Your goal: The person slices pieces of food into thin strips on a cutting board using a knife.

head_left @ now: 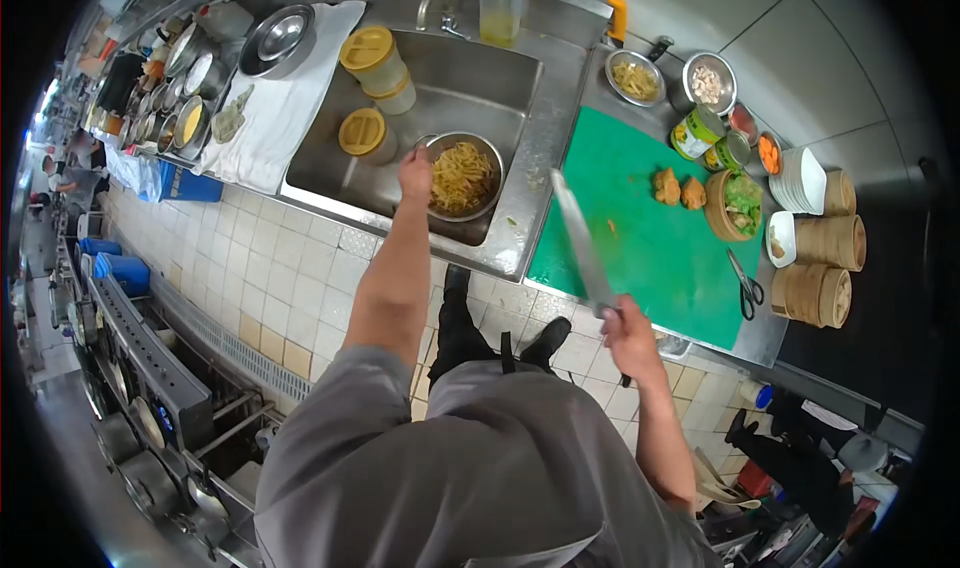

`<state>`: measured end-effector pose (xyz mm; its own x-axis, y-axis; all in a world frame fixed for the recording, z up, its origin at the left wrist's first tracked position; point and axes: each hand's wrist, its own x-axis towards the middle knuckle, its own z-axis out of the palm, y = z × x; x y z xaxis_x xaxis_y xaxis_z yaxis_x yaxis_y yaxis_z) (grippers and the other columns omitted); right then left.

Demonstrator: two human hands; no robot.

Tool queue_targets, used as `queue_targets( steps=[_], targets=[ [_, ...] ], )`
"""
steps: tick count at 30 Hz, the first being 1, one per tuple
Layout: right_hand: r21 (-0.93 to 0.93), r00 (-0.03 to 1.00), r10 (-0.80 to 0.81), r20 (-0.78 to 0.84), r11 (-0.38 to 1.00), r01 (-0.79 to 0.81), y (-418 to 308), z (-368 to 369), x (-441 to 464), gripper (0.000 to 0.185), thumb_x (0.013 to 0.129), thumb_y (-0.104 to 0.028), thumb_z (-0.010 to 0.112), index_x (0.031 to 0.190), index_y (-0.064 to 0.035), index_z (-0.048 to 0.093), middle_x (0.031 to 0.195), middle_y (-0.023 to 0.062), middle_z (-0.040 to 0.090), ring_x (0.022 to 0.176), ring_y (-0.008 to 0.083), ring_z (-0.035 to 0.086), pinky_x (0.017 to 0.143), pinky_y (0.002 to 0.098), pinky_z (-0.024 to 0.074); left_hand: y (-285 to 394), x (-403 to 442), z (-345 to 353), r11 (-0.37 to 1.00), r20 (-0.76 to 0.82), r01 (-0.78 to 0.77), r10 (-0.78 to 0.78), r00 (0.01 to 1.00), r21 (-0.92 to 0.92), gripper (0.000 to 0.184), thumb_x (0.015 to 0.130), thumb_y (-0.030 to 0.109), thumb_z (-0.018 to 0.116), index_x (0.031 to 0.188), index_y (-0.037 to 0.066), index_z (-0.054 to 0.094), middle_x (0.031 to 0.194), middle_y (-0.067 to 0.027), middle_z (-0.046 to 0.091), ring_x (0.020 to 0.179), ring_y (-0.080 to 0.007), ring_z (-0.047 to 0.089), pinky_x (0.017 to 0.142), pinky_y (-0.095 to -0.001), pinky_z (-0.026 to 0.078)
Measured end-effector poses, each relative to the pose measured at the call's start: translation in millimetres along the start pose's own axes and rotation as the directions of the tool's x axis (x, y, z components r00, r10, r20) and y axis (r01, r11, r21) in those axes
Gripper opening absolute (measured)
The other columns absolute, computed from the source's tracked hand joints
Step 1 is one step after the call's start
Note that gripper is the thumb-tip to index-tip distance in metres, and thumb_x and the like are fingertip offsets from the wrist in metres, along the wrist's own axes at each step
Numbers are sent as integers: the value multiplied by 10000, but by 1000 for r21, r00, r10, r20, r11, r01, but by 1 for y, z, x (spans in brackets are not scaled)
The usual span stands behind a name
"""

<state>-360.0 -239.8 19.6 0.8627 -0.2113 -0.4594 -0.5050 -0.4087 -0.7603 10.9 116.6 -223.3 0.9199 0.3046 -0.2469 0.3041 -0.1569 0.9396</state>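
Note:
My left hand [415, 175] grips the rim of a round metal bowl [497, 154] at the sink's front right. Pale yellow-brown shredded food [462, 179] fills much of it; I cannot tell what kind. Closed around a handle, my right hand [632, 340] holds a long kitchen knife [581, 240], its blade pointing away from me. That blade is over the left part of a green cutting board [640, 258]. Two browned pieces of food [679, 189] lie farther back on the board, beside a bamboo steamer [716, 208] with leafy greens in it.
Yellow-lidded containers [372, 52] stand in the metal sink [520, 83]. Scissors [746, 284] lie at the board's right edge. Behind are cans [697, 133], small bowls and stacked white dishes [797, 180]; bamboo steamers [812, 295] sit at right. Another person [810, 458] is at lower right.

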Motion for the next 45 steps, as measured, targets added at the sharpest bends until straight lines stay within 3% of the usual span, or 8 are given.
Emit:
queue_targets(
  steps=[6, 15, 24, 28, 30, 33, 38, 45],
  targets=[
    [179, 944, -31, -327, 979, 94, 123, -35, -31, 265, 1090, -70, 591, 1343, -62, 668, 865, 33, 679, 709, 90, 578, 608, 304, 496, 56, -91, 51, 970, 252, -239, 240, 938, -33, 297, 1020, 178, 737, 1269, 17, 759, 1001, -81, 795, 907, -150, 713, 838, -308, 567],
    [191, 980, 85, -179, 980, -50, 141, -1, -9, 502, 1055, -90, 660, 1552, -130, 600, 1179, 177, 767, 965, 186, 730, 888, 342, 583, 127, -300, 167, 629, 674, -766, 510, 534, 132, 264, 914, 24, 720, 1174, 0, 750, 1111, -213, 722, 968, -397, 720, 893, -451, 603],
    [-26, 975, -157, -154, 988, 155, 32, 32, 13, 447, 1033, -147, 640, 1478, -189, 662, 1203, 246, 757, 1037, 449, 735, 940, 497, 586, 139, -237, 71, 636, 453, -711, 561, 693, 300, 129, 894, -10, 666, 954, -1, 780, 974, -211, 740, 954, -408, 718, 873, -490, 590],
    [-301, 947, -300, -112, 919, 255, -23, 28, 26, 403, 1034, -174, 607, 1429, -183, 689, 1131, 248, 765, 1021, 455, 734, 904, 560, 577, 103, -142, 29, 646, 361, -503, 352, 864, 574, 242, 855, 5, 726, 1088, 20, 790, 1055, -155, 791, 1034, -305, 745, 913, -422, 586],
    [-389, 958, -257, -126, 901, 190, -35, 4, 14, 385, 1033, -179, 600, 1404, -168, 699, 1101, 244, 769, 1023, 454, 733, 899, 574, 572, 95, -111, 13, 244, 538, -613, 311, 784, 752, 381, 843, 0, 723, 1223, 13, 750, 1193, -166, 768, 1188, -335, 695, 1046, -456, 539],
    [-360, 971, -165, -174, 928, 93, -19, -24, -6, 336, 1024, -166, 615, 1342, -145, 721, 1082, 236, 772, 1019, 465, 728, 882, 574, 569, 126, -149, 37, 403, 435, -654, 512, 741, 640, 512, 856, 31, 743, 1365, 33, 684, 1343, -209, 700, 1329, -387, 608, 1156, -497, 466],
    [74, 928, 90, -360, 995, -68, 102, -60, -59, 250, 1027, -191, 693, 1190, -2, 722, 899, 184, 765, 815, 300, 735, 753, 436, 557, 163, -220, 168, 572, 681, -810, 544, 491, 127, 626, 871, 115, 808, 1469, 84, 629, 1494, -227, 594, 1429, -429, 513, 1209, -506, 438],
    [478, 816, 408, -410, 858, -189, 137, -67, -148, 151, 1040, -137, 690, 1080, 4, 651, 793, 39, 651, 635, 113, 587, 572, 309, 479, 190, -272, 334, 320, 868, -941, 429, 251, 114, 567, 836, 147, 840, 1385, 141, 699, 1444, -185, 605, 1349, -399, 558, 1200, -474, 457]
  ],
)
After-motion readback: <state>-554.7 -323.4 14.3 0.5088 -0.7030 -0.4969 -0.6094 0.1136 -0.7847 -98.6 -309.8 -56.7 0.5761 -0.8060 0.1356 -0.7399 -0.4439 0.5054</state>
